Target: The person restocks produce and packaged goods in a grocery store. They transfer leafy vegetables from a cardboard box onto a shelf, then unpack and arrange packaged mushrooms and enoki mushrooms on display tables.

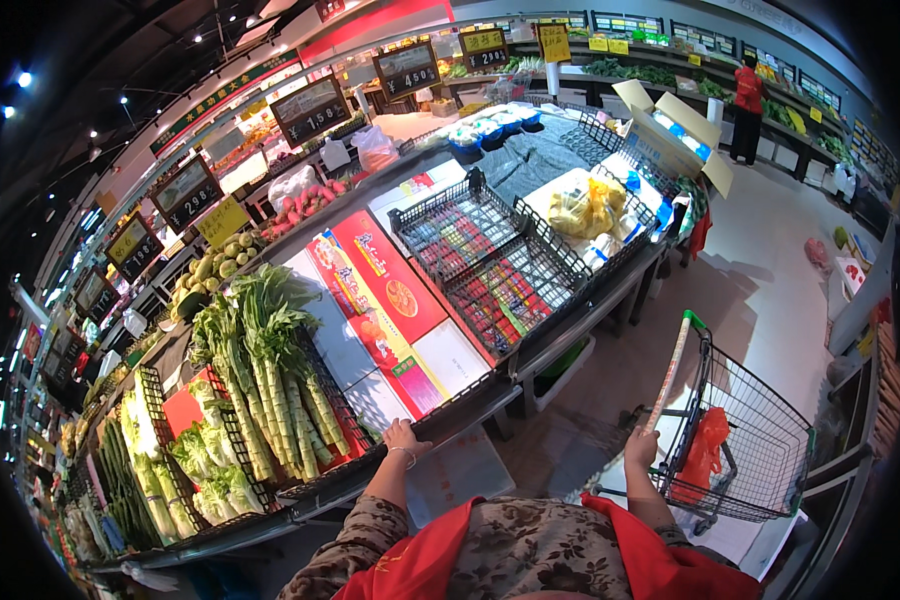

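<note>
My right hand (641,448) is closed around the handle bar (667,379) of a wire shopping cart (765,450). A red plastic bag (701,457) lies inside that cart. At the front edge of the produce stand (450,420), my left hand (405,439) rests with its fingers slightly apart and nothing visible in them. Just beyond it are flat printed cardboard sheets (382,300), red, yellow and white. To its left, celtuce stalks with leafy tops (277,375) lie in a black plastic crate, beside bundled pale-green leafy vegetables (209,465).
Black mesh crates (495,262) sit right of the cardboard. Behind them are a yellow-and-white plastic bag (585,202) and an open cardboard box (671,142). A person in a red top (746,105) stands by the far shelves. Price signs (311,109) hang above the stand.
</note>
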Motion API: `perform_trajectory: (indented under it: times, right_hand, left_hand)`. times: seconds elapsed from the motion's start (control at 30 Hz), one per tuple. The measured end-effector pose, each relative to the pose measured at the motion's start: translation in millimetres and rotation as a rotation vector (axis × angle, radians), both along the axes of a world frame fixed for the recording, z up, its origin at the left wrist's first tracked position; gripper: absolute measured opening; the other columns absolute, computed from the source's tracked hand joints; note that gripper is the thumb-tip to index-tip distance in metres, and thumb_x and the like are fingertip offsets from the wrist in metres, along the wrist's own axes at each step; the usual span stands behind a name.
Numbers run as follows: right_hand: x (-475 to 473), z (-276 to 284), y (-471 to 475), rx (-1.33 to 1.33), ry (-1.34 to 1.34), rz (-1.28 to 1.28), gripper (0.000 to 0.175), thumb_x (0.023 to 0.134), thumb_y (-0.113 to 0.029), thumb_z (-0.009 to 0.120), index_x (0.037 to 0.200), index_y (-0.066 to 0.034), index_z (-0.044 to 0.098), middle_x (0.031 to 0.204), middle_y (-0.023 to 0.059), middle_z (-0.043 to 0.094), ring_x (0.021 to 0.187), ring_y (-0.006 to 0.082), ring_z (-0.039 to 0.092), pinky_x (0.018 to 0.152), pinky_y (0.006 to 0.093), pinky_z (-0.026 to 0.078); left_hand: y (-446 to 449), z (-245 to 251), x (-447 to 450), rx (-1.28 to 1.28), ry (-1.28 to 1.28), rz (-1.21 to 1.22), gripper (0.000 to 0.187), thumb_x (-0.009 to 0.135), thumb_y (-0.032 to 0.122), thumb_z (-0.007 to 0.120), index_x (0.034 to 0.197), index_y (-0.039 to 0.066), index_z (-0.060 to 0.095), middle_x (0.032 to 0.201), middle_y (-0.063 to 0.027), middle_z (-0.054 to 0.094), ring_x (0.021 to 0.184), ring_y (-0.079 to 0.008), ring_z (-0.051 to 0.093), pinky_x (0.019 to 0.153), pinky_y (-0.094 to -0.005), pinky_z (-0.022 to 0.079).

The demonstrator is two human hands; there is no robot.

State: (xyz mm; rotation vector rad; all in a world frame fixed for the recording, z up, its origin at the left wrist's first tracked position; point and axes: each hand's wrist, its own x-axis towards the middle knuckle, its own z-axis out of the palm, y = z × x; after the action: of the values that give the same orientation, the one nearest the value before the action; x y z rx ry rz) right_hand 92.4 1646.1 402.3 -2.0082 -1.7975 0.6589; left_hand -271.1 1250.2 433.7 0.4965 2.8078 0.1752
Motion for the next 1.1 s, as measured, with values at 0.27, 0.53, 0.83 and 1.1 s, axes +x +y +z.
perform_trajectory:
  times: [0.27, 0.53, 0.83, 1.1]
  right_hand:
    - [3.3, -5.0, -0.4, 0.024, 0.008, 0.018, 0.043, 0.093, -0.033, 0.061, 0.107, 0.0048, 0.049, 0.089, 0.0284, 0.068, 0.084, 0.0447, 0.068, 0.075, 0.0503, 0.054]
    - [2.2, 1.4, -1.7, 0.013, 0.003, 0.024, 0.044, 0.092, -0.033, 0.062, 0.109, 0.0057, 0.05, 0.09, 0.0268, 0.068, 0.085, 0.0437, 0.068, 0.076, 0.0504, 0.055]
    - [2.3, 1.3, -1.8, 0.006, -0.011, 0.029, 0.046, 0.092, -0.033, 0.063, 0.113, 0.0051, 0.05, 0.092, 0.0252, 0.069, 0.088, 0.0429, 0.068, 0.077, 0.0509, 0.054]
    - [0.2, 3.2, -1.2, -0.032, -0.001, -0.013, 0.05, 0.089, -0.031, 0.066, 0.123, 0.0023, 0.049, 0.095, 0.0234, 0.07, 0.09, 0.0417, 0.069, 0.079, 0.0501, 0.054]
  left_hand:
    - [0.9, 10.3, -0.5, 0.039, -0.094, 0.015, 0.093, 0.062, 0.048, 0.084, 0.136, 0.005, 0.047, 0.149, -0.0229, 0.035, 0.143, -0.038, 0.027, 0.118, -0.048, 0.018]
    - [2.1, -0.6, 0.3, -0.018, -0.008, 0.033, 0.095, 0.063, 0.049, 0.084, 0.137, 0.004, 0.046, 0.155, -0.0278, 0.025, 0.147, -0.0415, 0.02, 0.12, -0.0508, 0.013]
    - [-2.7, -4.2, -0.1, 0.038, -0.005, 0.007, 0.094, 0.06, 0.049, 0.085, 0.137, 0.008, 0.048, 0.15, -0.0219, 0.035, 0.141, -0.0383, 0.032, 0.117, -0.0476, 0.02]
    - [-0.5, -5.4, -1.0, 0.044, 0.048, 0.006, 0.089, 0.06, 0.047, 0.087, 0.131, 0.008, 0.051, 0.137, -0.0152, 0.047, 0.133, -0.0344, 0.04, 0.112, -0.0453, 0.027]
